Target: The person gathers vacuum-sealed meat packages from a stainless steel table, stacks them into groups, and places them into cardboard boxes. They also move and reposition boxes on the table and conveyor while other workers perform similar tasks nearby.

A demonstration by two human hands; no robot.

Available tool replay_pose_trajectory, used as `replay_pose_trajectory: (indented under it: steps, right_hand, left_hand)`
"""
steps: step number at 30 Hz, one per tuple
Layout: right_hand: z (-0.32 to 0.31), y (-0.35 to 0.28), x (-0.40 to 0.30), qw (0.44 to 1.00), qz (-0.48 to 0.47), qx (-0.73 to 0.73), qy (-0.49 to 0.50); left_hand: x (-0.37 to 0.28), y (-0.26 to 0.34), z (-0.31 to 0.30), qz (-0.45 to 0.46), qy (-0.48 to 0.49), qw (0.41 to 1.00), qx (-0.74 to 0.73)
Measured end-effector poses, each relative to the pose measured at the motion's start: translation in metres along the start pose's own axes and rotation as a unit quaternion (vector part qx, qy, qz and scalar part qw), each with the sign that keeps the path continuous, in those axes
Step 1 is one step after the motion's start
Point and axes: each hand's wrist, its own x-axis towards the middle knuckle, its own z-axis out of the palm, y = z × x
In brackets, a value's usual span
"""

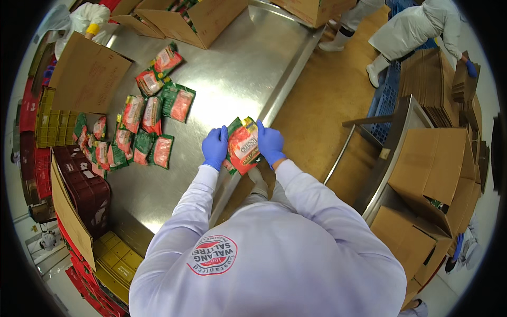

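Both my hands wear blue gloves and hold red-and-green plastic food packets [242, 147] over the edge of a stainless steel table [186, 190]. My left hand [215, 147] grips the left side, and my right hand [271, 143] grips the right side. The front packet shows its printed face; part of at least one more packet peeks out at its lower left. On the table to the left lie several similar packets [152, 115], some with the printed face up, others showing pinkish contents through a clear window.
Open cardboard boxes [202, 23] with packets stand at the table's far end. A maroon crate [85, 186] and a yellow crate [117, 257] flank the left. Cartons [427, 162] sit on a metal stand at right. A co-worker [416, 31] bends by stacked flattened cardboard [425, 85].
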Motion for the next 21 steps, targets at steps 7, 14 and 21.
replay_pose_trajectory:
  steps: [7,14,21]
  right_hand:
    - [-0.072,0.003,-0.038,0.999,0.037,0.025,-0.001]
    - [-0.01,0.082,-0.004,0.996,0.046,0.045,0.055]
    - [-0.034,0.065,-0.034,0.994,0.085,0.051,0.048]
  left_hand:
    - [-0.006,0.068,-0.056,0.001,-0.053,0.996,-0.07]
    - [-0.036,0.042,0.017,0.081,-0.065,0.992,-0.071]
    - [-0.013,0.064,-0.01,0.021,-0.043,0.994,-0.096]
